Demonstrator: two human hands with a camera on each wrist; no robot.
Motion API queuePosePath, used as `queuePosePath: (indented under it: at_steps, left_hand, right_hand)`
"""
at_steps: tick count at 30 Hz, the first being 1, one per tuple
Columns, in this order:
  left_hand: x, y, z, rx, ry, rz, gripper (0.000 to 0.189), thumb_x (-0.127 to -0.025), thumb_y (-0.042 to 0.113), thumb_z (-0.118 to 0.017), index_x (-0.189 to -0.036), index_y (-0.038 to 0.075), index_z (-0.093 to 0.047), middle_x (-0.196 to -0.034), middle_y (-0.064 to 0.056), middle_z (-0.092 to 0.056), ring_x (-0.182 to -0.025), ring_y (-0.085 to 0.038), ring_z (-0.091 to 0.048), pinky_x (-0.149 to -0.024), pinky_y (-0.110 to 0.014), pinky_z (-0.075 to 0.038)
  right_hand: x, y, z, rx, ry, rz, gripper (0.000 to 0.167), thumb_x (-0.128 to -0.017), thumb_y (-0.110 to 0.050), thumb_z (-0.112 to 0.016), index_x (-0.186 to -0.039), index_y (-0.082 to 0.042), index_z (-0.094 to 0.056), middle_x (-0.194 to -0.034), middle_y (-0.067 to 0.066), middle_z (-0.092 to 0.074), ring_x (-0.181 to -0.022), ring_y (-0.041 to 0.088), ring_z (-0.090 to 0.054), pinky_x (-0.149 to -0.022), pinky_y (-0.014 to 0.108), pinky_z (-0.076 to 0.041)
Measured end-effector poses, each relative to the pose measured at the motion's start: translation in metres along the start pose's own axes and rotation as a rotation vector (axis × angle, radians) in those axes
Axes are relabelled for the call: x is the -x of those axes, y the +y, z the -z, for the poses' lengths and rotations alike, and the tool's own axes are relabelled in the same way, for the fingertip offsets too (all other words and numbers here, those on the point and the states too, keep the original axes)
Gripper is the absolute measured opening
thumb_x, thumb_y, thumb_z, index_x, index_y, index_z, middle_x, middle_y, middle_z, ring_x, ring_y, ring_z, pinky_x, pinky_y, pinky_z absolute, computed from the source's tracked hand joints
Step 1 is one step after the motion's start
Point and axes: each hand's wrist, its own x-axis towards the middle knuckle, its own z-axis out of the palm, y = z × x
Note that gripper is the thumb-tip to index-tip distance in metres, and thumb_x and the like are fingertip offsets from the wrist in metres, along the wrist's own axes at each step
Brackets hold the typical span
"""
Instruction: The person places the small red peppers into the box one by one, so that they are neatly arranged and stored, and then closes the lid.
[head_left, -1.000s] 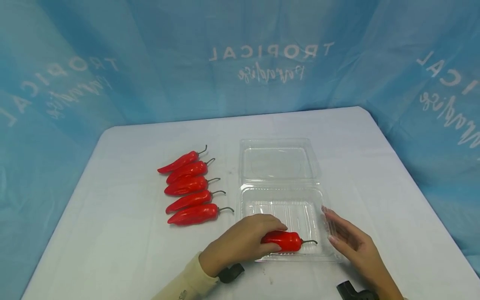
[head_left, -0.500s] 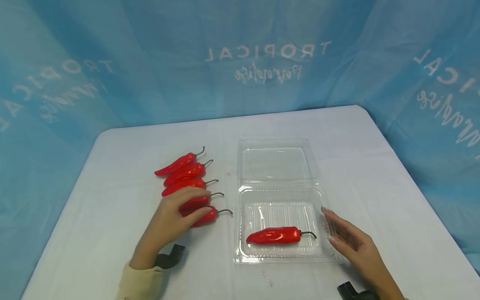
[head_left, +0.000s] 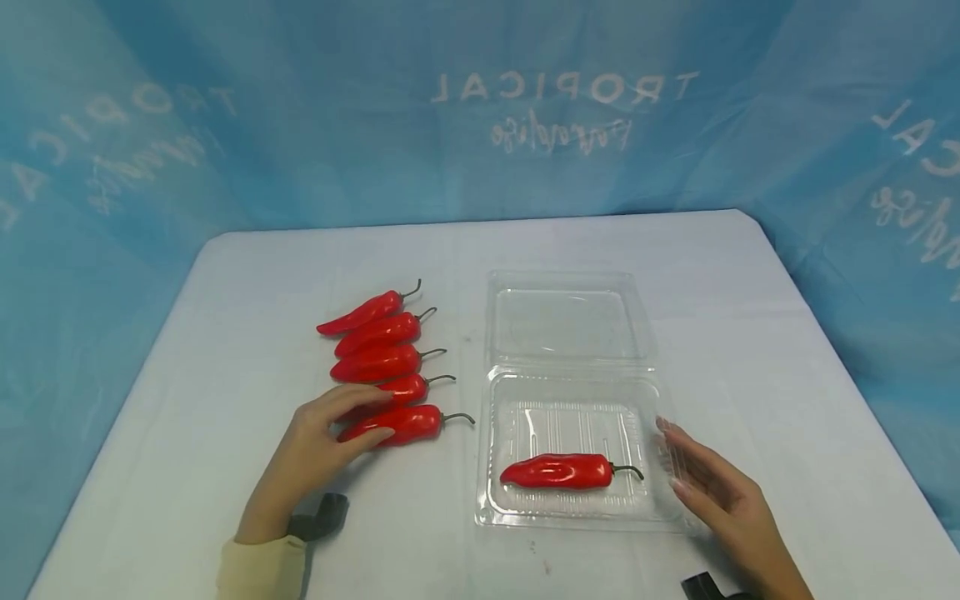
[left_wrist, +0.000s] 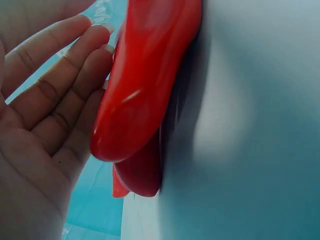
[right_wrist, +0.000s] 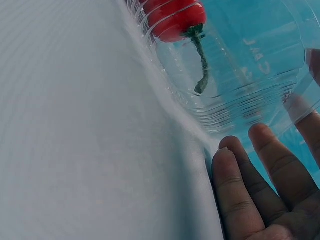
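Red peppers: five glossy chili peppers (head_left: 378, 360) lie in a row at the left centre of the head view, stems pointing right, on the white tabletop (head_left: 225, 333).
Nearest pepper: the lowest chili of the row (head_left: 401, 423) has the left hand at its pointed tip; the left wrist view shows it large and close (left_wrist: 150, 75), lying against the tabletop with further peppers behind it.
Left hand: the left hand (head_left: 318, 437) sits at the lower left of centre, thumb and fingers (left_wrist: 75, 65) curled either side of that chili's tip and touching it.
Clamshell box: a clear plastic clamshell box (head_left: 573, 517) stands open right of centre, its lid (head_left: 564, 321) laid flat toward the top of the frame.
Pepper in box: one red chili (head_left: 558, 471) lies along the lower part of the tray, stem (right_wrist: 200, 60) pointing right.
Right hand: the right hand (head_left: 716, 492), at the lower right, is spread with straight fingers (right_wrist: 235, 195) resting against the box's right wall, gripping nothing.
Backdrop: a blue printed cloth (head_left: 300, 125) fills the upper frame.
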Motion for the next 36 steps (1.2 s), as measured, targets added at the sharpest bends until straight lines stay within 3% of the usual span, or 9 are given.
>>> queuePosePath:
  at_steps: [5,10,13,20,31,36]
  left_hand:
    - [0.004,0.003,-0.003,-0.056,-0.004,-0.044,0.063,-0.073,0.018,-0.095,-0.130,0.024,-0.070,-0.126,0.010,-0.067,-0.116,-0.010,-0.062,-0.090,-0.021,-0.054]
    - [0.008,0.006,-0.010,-0.112,-0.001,-0.064,0.067,-0.069,0.018,-0.097,-0.130,0.023,-0.070,-0.126,0.010,-0.067,-0.117,-0.011,-0.061,-0.088,-0.030,-0.058]
    - [0.010,0.007,-0.013,-0.110,-0.020,-0.043,0.069,-0.068,0.020,-0.098,-0.131,0.025,-0.070,-0.125,0.011,-0.067,-0.117,-0.012,-0.061,-0.086,-0.036,-0.060]
    - [0.012,0.006,-0.017,-0.100,-0.084,0.046,0.067,-0.070,0.025,-0.096,-0.132,0.027,-0.069,-0.124,0.012,-0.067,-0.114,-0.013,-0.063,-0.086,-0.034,-0.060]
    - [0.013,0.006,-0.019,-0.077,-0.064,0.048,0.063,-0.073,0.025,-0.095,-0.131,0.029,-0.070,-0.121,0.015,-0.067,-0.113,-0.010,-0.063,-0.087,-0.031,-0.059]
    - [0.014,0.006,-0.017,-0.006,-0.024,0.075,0.061,-0.077,0.030,-0.092,-0.133,0.031,-0.069,-0.122,0.016,-0.067,-0.113,-0.009,-0.063,-0.087,-0.026,-0.057]
  right_hand:
    - [0.000,0.000,0.000,0.003,0.001,-0.004,0.053,-0.096,0.008,-0.063,-0.147,-0.003,-0.052,-0.156,0.012,-0.046,-0.144,0.008,-0.042,-0.107,0.015,-0.038]
    - [-0.001,-0.001,0.001,0.033,0.014,-0.031,0.052,-0.098,0.005,-0.063,-0.148,-0.005,-0.052,-0.156,0.010,-0.047,-0.143,0.005,-0.042,-0.107,0.015,-0.038]
    - [-0.001,-0.002,0.001,0.021,0.014,-0.031,0.053,-0.098,0.005,-0.062,-0.148,-0.004,-0.051,-0.156,0.011,-0.046,-0.142,0.006,-0.043,-0.106,0.016,-0.039]
    - [0.000,0.001,0.000,0.015,0.011,-0.024,0.054,-0.097,0.009,-0.062,-0.148,-0.002,-0.050,-0.155,0.013,-0.047,-0.141,0.006,-0.045,-0.105,0.016,-0.041]
    - [0.001,0.000,-0.001,0.001,0.017,-0.039,0.053,-0.097,0.007,-0.062,-0.148,-0.003,-0.051,-0.156,0.013,-0.046,-0.142,0.007,-0.044,-0.106,0.016,-0.039]
    - [0.001,0.001,-0.002,0.015,0.026,-0.040,0.052,-0.098,0.005,-0.063,-0.148,-0.005,-0.052,-0.156,0.010,-0.047,-0.141,0.005,-0.044,-0.105,0.015,-0.039]
